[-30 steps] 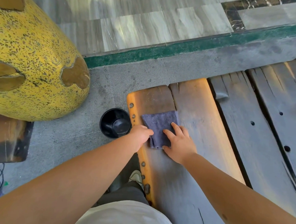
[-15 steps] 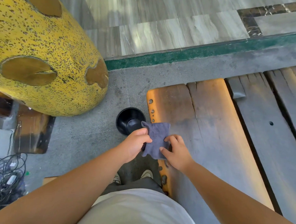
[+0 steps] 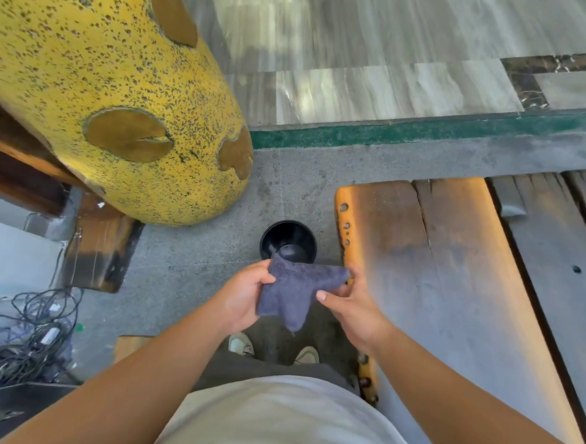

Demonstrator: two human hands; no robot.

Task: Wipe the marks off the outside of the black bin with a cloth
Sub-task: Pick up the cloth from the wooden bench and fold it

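Note:
A small black bin [image 3: 287, 239] stands upright on the grey concrete floor, seen from above with its mouth open. Just nearer to me a dark blue-grey cloth [image 3: 294, 290] hangs in the air, its upper edge covering the bin's near rim. My left hand [image 3: 246, 296] pinches the cloth's left side with thumb and fingers. My right hand [image 3: 350, 302] holds the cloth's right corner, thumb on top. Neither hand touches the bin.
A large yellow speckled pillar [image 3: 114, 90] rises at the left. A worn wooden bench [image 3: 452, 283] runs along the right, its end close to the bin. Tangled cables [image 3: 20, 342] lie at lower left. My shoes [image 3: 273, 349] stand below the cloth.
Both hands lifted the cloth off the bench end and carried it left, to hang in the air just in front of the bin. The view shifted left as well.

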